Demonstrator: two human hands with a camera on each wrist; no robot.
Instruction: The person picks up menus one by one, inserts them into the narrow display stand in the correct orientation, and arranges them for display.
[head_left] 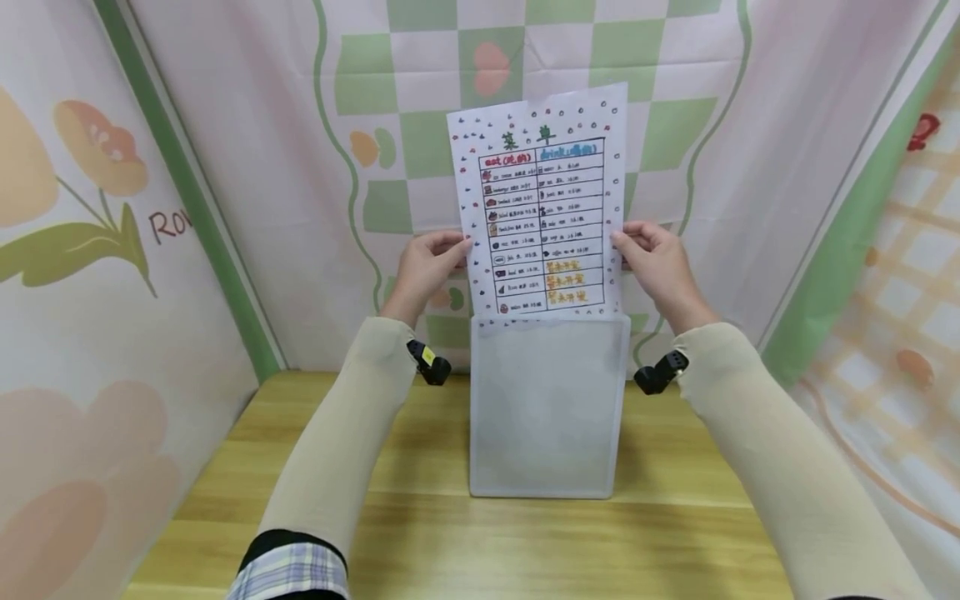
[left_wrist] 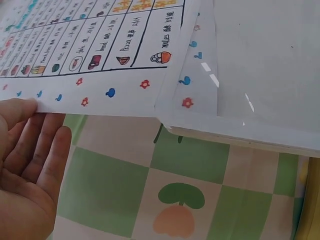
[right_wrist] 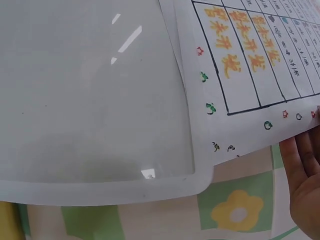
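Light wooden table (head_left: 315, 467), frosted plastic sleeve (head_left: 547, 408) standing upright on it

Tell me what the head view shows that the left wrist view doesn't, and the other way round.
Only the head view shows both hands at once, the left hand and right hand pinching the side edges of the hand-drawn menu sheet, plus the wooden table under the standing plastic sleeve. Only the left wrist view shows the sheet's bottom corner already inside the sleeve's mouth, and the open palm. Both show sheet, sleeve, left hand and checked backdrop.
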